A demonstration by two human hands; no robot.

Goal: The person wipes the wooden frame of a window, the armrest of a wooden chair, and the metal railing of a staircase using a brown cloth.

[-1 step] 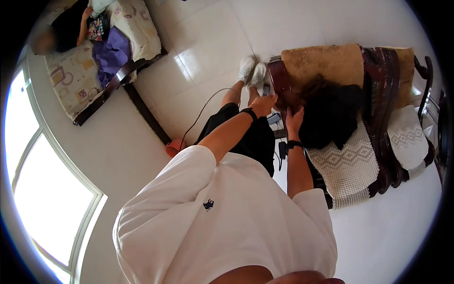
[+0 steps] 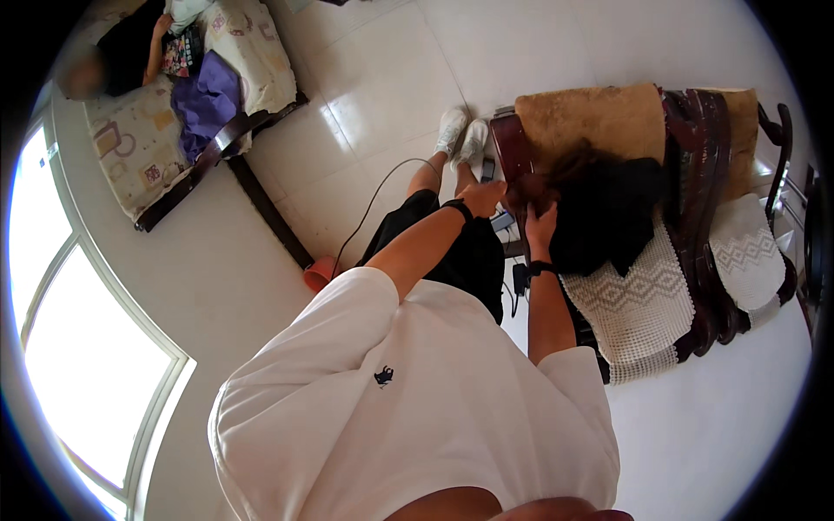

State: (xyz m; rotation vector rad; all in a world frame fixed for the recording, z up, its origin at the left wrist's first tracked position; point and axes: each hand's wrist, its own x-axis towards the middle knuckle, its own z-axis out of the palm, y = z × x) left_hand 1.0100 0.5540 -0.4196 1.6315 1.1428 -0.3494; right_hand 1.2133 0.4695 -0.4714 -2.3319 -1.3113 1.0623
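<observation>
A person in a black top (image 2: 608, 217), with brownish dark hair (image 2: 578, 161), leans or lies over the cushioned wooden bench. The person's head (image 2: 528, 189) is at the bench's end, between my hands. My left hand (image 2: 480, 200) comes to the head from the left, fingers drawn together; whatever they hold, if anything, is too small to make out. On the near side of the head is my right hand (image 2: 540, 227), thumb and forefinger apart and touching it. Its other fingers are partly hidden. Dark bands circle both my wrists.
The dark wooden bench (image 2: 512, 149) carries a brown plush cover (image 2: 591, 117) and a white patterned cover (image 2: 634, 300). A power strip (image 2: 502, 219) and cords are beside my legs. An orange bucket (image 2: 320, 273) stands by the wall. Another person (image 2: 130, 52) lies on a couch (image 2: 130, 148) at far left.
My left hand has shifted slightly left and down, its fingertips a little farther from the person's head. The right hand stays nearly in place.
</observation>
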